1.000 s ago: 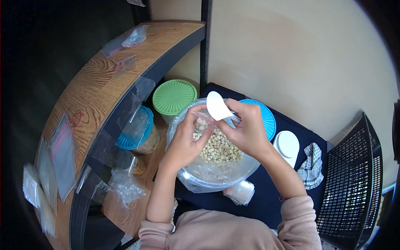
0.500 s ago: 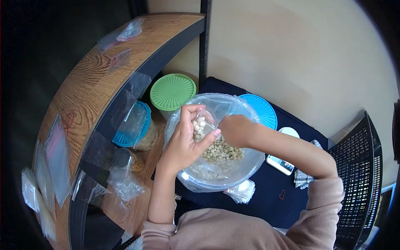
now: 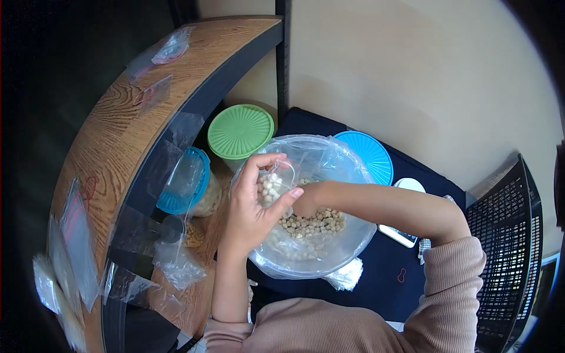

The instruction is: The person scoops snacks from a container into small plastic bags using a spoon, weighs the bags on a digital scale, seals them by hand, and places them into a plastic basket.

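My left hand [image 3: 250,200] holds a small clear plastic bag [image 3: 282,175] partly filled with round whitish pieces, thumb and fingers around its open mouth. Below it stands a large round container lined with clear plastic [image 3: 347,250], with many small pale pieces [image 3: 318,223] at its bottom. Into this container reaches my right hand [image 3: 306,200], just right of the small bag. Its fingers are hidden behind my left thumb and the bag, and the white scoop cannot be seen.
A green-lidded container [image 3: 241,130] and blue-lidded jar [image 3: 187,182] stand left. Behind right is a blue lid [image 3: 368,156]. A white scale [image 3: 400,235], red rubber band [image 3: 401,275] and black basket [image 3: 503,253] are at right. Plastic bags [image 3: 79,241] lie on the wooden shelf [image 3: 118,135].
My right hand has gone from beside the small bag, with the white scoop, down into the large container. My left hand has kept the bag and shifted slightly left and down.
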Demonstrator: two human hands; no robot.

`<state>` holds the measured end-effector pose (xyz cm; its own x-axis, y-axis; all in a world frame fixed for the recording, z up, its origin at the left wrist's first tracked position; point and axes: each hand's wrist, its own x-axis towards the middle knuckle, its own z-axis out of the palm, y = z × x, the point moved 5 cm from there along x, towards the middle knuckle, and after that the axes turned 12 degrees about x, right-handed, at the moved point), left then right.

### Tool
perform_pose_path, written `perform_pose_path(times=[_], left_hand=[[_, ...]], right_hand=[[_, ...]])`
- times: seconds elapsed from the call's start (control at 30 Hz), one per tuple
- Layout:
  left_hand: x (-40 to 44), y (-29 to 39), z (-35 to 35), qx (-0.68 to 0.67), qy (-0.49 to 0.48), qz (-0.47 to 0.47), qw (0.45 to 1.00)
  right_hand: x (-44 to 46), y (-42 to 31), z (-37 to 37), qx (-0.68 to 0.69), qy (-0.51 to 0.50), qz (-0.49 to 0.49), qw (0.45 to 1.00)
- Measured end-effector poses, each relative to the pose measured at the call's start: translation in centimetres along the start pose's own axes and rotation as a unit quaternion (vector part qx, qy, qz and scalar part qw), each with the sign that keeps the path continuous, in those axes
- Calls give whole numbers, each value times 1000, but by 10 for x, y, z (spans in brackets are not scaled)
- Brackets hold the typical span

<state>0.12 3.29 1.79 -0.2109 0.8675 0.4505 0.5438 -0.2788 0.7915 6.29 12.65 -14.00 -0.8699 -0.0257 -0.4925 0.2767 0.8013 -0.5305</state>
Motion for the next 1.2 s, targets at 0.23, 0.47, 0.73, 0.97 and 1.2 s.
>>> perform_pose_path(times=[0.23,0.47,0.73,0.97,1.2], left_hand=[[-2,-2,-6,-63,71,0,995],[-1,-3,-11,-97,128,31,987],[3,5,1,47,23,8,999],[2,10,4,101,-22,8,995],[2,13,3,102,-10,-9,995]], right_hand=[[-53,-37,-48,35,5,44,998],[-122,-80,-84,146,123,-14,981],[-198,-101,-124,70,164,111,978],[-193,-108,-147,39,204,98,973],[-180,-131,-142,-153,195,177,952]])
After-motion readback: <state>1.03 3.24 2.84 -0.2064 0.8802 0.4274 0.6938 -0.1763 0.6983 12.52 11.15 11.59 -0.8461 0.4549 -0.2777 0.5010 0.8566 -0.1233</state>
